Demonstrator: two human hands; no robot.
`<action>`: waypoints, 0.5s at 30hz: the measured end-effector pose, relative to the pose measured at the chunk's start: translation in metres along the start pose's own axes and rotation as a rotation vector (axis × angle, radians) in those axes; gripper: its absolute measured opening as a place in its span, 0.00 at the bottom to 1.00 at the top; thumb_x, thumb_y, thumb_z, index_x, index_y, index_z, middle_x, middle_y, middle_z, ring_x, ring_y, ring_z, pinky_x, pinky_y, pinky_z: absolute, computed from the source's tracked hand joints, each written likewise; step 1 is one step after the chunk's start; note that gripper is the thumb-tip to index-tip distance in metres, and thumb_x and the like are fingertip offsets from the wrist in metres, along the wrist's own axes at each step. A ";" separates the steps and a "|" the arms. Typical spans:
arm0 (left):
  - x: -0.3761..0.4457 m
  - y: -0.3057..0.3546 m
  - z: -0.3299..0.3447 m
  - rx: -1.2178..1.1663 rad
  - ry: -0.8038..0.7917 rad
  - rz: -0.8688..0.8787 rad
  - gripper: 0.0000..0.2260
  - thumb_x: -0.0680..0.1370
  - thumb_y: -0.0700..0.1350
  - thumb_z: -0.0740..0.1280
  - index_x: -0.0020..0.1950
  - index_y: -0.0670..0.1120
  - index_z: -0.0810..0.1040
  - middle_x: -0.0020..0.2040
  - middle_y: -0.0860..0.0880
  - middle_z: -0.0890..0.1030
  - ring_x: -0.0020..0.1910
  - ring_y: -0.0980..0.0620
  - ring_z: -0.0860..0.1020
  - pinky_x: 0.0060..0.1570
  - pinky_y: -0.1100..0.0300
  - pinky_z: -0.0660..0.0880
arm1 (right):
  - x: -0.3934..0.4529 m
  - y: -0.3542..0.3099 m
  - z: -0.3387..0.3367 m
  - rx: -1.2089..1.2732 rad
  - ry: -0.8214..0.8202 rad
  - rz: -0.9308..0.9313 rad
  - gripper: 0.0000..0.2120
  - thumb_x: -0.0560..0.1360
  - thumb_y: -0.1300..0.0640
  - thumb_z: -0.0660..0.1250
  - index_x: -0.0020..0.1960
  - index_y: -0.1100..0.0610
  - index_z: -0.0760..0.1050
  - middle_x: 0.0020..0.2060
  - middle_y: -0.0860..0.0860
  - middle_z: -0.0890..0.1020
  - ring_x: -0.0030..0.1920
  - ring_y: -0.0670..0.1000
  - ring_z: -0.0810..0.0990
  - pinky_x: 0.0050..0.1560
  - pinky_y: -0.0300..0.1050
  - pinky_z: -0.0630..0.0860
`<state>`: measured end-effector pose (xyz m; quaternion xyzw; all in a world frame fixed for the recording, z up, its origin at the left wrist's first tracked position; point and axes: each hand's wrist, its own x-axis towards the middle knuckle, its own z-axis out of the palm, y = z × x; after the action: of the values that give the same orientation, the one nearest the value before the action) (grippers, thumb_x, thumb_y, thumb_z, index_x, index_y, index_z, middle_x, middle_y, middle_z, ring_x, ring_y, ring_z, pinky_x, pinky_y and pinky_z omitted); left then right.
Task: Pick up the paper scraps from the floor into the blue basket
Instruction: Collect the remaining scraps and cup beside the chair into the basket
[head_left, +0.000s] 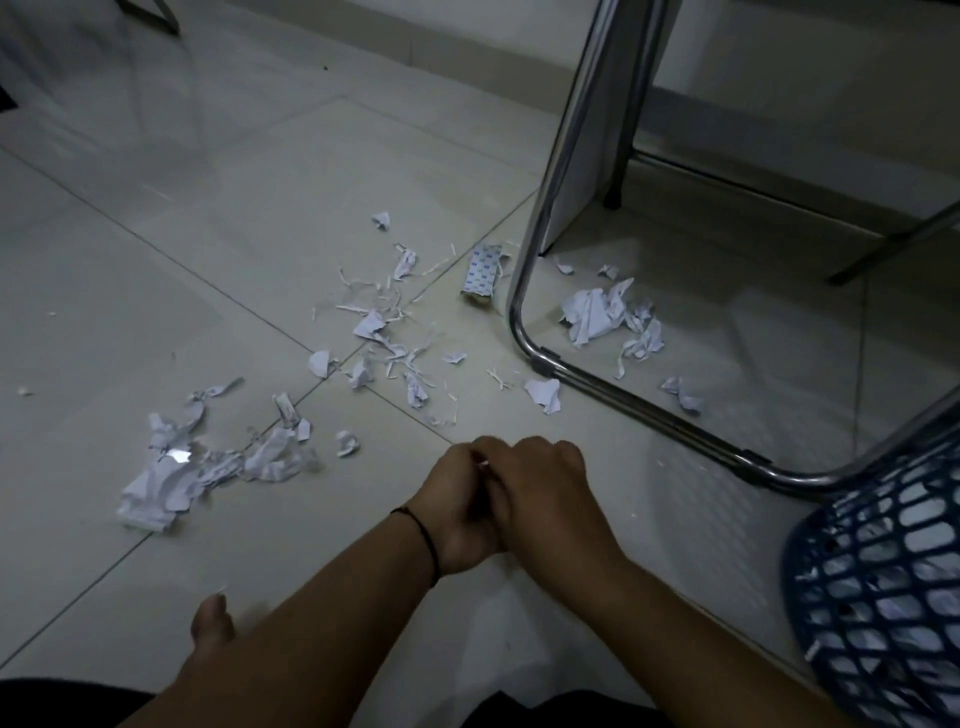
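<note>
My left hand (457, 506), with a black band at the wrist, and my right hand (548, 486) meet low over the floor, fingers curled together. A small white paper scrap (483, 462) shows where their fingertips touch; anything else they hold is hidden. Torn white paper lies ahead: a crumpled heap (156, 483) at the left, thin shreds (374, 327) in the middle, a wad (597, 312) inside the chair frame, and a printed strip (483, 275) beside the chair leg. The blue basket (883, 571), a mesh one with paper inside, stands at the lower right, right of my right forearm.
A chrome tube chair frame (524, 291) runs from the top down and along the floor towards the basket. A white panel (582, 171) stands behind its leg. A bare foot (210, 623) rests on the tiles at the lower left. The floor is pale glossy tile.
</note>
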<state>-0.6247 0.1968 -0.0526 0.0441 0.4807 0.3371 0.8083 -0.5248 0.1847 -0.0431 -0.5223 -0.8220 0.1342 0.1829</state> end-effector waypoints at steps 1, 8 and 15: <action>0.001 -0.001 0.002 -0.018 -0.014 0.000 0.18 0.79 0.48 0.54 0.43 0.41 0.80 0.42 0.42 0.83 0.45 0.46 0.78 0.44 0.53 0.74 | -0.002 0.002 0.002 -0.008 -0.035 0.006 0.18 0.76 0.58 0.57 0.64 0.48 0.69 0.47 0.50 0.79 0.50 0.52 0.72 0.48 0.41 0.63; 0.026 0.020 0.012 -0.089 0.116 0.063 0.12 0.82 0.46 0.55 0.45 0.42 0.74 0.34 0.45 0.74 0.30 0.52 0.72 0.31 0.62 0.70 | 0.015 0.027 -0.019 0.450 0.009 0.116 0.13 0.73 0.48 0.62 0.54 0.50 0.79 0.47 0.42 0.80 0.50 0.38 0.75 0.52 0.28 0.69; 0.072 0.030 -0.013 0.570 0.593 0.575 0.20 0.77 0.55 0.60 0.29 0.46 0.75 0.26 0.48 0.73 0.30 0.44 0.71 0.38 0.56 0.69 | 0.061 0.160 -0.034 0.108 0.151 0.707 0.18 0.75 0.56 0.65 0.63 0.59 0.74 0.60 0.61 0.75 0.59 0.58 0.74 0.59 0.42 0.68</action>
<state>-0.6278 0.2594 -0.1014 0.2963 0.7312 0.3995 0.4669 -0.4042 0.3080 -0.0683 -0.7721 -0.5667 0.1933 0.2129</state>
